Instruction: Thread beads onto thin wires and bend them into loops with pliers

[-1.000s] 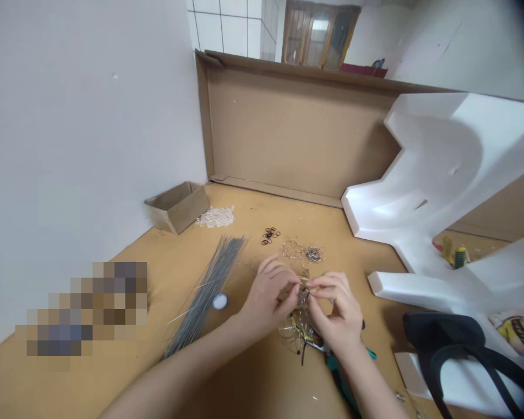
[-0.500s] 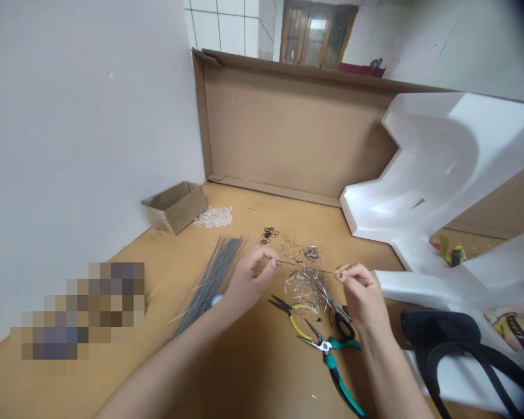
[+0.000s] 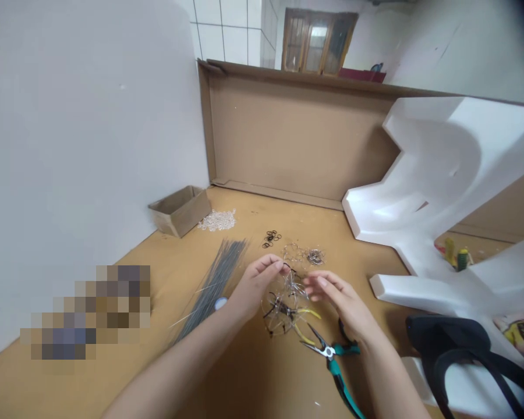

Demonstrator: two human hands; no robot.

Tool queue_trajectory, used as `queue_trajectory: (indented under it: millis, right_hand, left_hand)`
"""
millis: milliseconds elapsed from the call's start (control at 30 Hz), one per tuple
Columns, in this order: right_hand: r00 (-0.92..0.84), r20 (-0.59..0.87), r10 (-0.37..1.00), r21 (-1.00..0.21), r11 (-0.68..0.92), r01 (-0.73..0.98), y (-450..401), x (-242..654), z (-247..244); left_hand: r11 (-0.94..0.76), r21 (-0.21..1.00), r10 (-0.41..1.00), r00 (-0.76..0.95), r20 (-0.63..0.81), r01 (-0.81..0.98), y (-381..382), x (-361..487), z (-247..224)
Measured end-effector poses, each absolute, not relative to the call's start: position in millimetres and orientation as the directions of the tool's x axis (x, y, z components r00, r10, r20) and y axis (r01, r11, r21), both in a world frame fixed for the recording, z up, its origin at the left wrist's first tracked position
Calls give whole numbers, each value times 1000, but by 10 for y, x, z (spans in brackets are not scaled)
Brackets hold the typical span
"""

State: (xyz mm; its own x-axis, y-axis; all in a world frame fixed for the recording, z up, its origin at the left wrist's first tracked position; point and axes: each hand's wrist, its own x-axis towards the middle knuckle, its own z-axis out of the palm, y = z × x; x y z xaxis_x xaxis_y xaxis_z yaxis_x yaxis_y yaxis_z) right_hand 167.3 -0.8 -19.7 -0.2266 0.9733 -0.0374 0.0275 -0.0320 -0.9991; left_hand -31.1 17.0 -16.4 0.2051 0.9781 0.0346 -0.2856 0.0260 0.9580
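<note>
Dark thin strand (image 3: 290,267), one; located at the left hand's fingertips, above a silver wire tangle (image 3: 293,286).

Handling: probably best kept in a light pinch, slack controlled, loose wire ends clear of the yellow-handled pliers (image 3: 305,336) on the surface (image 3: 244,372). Left hand (image 3: 258,284): thumb and forefinger pinching the strand, forearm slanting in from lower left. Right hand (image 3: 341,295): fingers loosely bent, pointing inward beside the tangle; grip, if any, cannot be told. Teal-handled pliers (image 3: 341,386): near the right forearm.
</note>
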Motion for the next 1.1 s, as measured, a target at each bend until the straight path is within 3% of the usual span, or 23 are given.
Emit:
queue_trajectory:
  millis: [233,400,567,700,800,933,1100]
  right_hand:
    - [-315,-76,946,-997,-74,18,-75,1519,-225]
    - [-278,-81,957,-992,-104,-68,-80,1436,-286]
    - [-298,-90,950,-986,-127,-105,-107,1420,-273]
    - [-341,-66,938,-997,-78,-20,-125,1426,-261]
    - [-274,-26,961,-997,-7,71,-93,1481,-252]
    - [-186,47,981,-999,44,-17,-27,1652,-201]
    - [-136,115,984,-992,107,-69,0,1781,-166]
  left_hand:
    - [27,960,992,126,8,-278,150,-262,-148]
    - [-204,975,972,102,213,-87,77,-244,-97]
    - [-283,958,945,154,287,-47,36,-227,-98]
    - [-368,930,917,164,365,-12,40,-223,-135]
    - [-413,910,896,184,403,19,61,-251,-124]
    - [-303,952,940,176,292,37,105,-320,-77]
    - [-128,991,938,328,109,35,149,-326,-122]
